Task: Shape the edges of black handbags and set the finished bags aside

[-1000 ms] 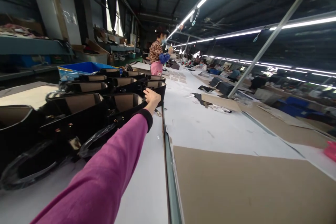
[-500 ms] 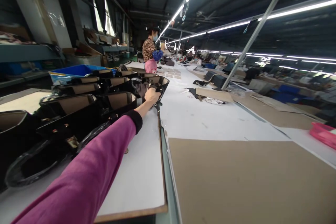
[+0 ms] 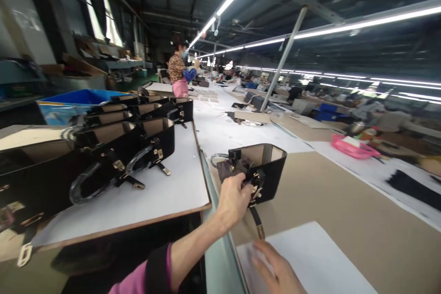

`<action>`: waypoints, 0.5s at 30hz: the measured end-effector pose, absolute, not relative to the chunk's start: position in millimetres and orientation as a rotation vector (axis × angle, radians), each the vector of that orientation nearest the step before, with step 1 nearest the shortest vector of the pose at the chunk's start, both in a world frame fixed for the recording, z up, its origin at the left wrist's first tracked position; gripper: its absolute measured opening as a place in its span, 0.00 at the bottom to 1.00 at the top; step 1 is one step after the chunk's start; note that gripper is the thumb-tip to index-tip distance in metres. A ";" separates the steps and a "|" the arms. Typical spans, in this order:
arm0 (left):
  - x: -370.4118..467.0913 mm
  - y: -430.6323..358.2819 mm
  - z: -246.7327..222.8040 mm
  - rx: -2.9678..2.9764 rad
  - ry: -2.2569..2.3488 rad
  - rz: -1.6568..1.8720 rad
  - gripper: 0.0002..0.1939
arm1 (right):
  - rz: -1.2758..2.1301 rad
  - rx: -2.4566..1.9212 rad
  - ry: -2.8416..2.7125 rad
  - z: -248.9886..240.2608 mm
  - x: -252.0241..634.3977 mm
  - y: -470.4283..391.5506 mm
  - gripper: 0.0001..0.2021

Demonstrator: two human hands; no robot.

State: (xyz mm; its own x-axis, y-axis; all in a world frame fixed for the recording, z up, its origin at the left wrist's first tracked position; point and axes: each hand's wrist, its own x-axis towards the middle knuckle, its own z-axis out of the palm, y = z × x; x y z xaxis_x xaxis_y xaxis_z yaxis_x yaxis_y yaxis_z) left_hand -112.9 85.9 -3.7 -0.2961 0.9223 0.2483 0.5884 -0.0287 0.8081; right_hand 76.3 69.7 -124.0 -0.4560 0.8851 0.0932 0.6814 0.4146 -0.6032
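The left hand (image 3: 233, 200) grips a black bag (image 3: 274, 177) just moved from the other bags (image 3: 164, 138) onto brown cardboard (image 3: 330, 188), bringing it near the loose-fingered, empty right hand (image 3: 279, 270).

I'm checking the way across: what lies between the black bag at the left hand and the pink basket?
The head view shows brown board, then a white strip, between the black bag and pink basket.

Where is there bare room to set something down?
Bare brown sheet stretches right of the held bag to the white strip with the pink basket. Another bare patch: the white board between the standing bags and its right edge. Crowded: among those bags, and near the left hand and right hand.
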 end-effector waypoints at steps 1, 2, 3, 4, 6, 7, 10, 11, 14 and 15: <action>-98.2 68.5 -6.7 1.564 1.808 1.263 0.08 | 0.789 -1.375 -2.211 -106.5 84.6 53.0 0.16; -83.7 52.0 -7.4 1.544 1.728 1.282 0.08 | 0.836 -1.408 -2.112 -88.5 92.5 36.1 0.17; -68.9 36.0 -6.2 1.526 1.650 1.305 0.08 | 0.861 -1.422 -1.986 -70.6 99.8 20.1 0.18; -53.2 20.1 -3.8 1.510 1.584 1.332 0.09 | 0.861 -1.428 -1.860 -53.6 106.7 5.6 0.18; -18.9 -12.1 1.1 1.525 1.446 1.343 0.12 | 0.817 -1.419 -1.687 -25.4 121.2 -18.5 0.18; -0.8 -28.1 2.0 1.542 1.385 1.325 0.15 | 0.787 -1.402 -1.642 -15.2 129.5 -28.6 0.20; 48.1 -69.6 -4.6 1.584 1.262 1.229 0.26 | 0.678 -1.359 -1.556 -3.4 159.8 -56.5 0.24; 60.0 -79.1 -8.9 1.595 1.233 1.191 0.28 | 0.652 -1.363 -1.519 -4.8 171.0 -65.7 0.25; 77.6 -91.7 -20.2 1.662 1.087 0.953 0.33 | 0.701 -1.440 -1.458 -18.1 202.4 -90.3 0.26; 78.2 -91.9 -22.1 1.692 1.037 0.835 0.34 | 0.746 -1.477 -1.448 -23.8 210.7 -96.1 0.25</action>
State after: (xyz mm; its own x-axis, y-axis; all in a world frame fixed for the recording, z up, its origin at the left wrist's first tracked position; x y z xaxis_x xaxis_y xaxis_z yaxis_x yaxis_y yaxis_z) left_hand 78.2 -91.9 -22.1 0.4074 0.9106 0.0700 0.2628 -0.1903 0.9459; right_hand 210.7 -96.1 -23.8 0.1287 0.9768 0.1709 0.4277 0.1009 -0.8983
